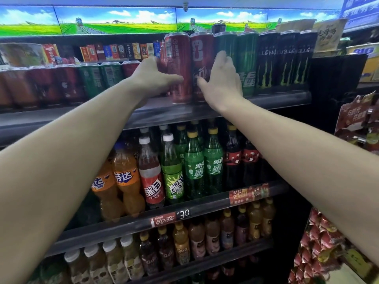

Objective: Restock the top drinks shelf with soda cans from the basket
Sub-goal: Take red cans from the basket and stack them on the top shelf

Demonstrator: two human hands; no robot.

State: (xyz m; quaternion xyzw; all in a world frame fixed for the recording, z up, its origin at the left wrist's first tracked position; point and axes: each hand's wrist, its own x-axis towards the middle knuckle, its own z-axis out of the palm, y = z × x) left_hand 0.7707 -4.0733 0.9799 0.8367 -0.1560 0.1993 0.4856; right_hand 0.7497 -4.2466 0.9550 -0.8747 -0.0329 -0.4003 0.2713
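Two tall red soda cans stand side by side at the front of the top drinks shelf (276, 99). My left hand (151, 78) grips the left red can (178, 58), thumb across its front and fingers behind its left side. My right hand (221, 78) grips the right red can (202, 50), thumb on its front and fingers curled round its right side. Green cans (247, 58) and black energy-drink cans (287, 58) stand to the right on the same shelf. The basket is out of view.
Shorter red and green cans (67, 83) line the shelf's left part, with small boxes (114, 51) behind. Shelves below hold soda bottles (192, 165) and juice bottles (205, 238). A snack rack (328, 242) stands at the right.
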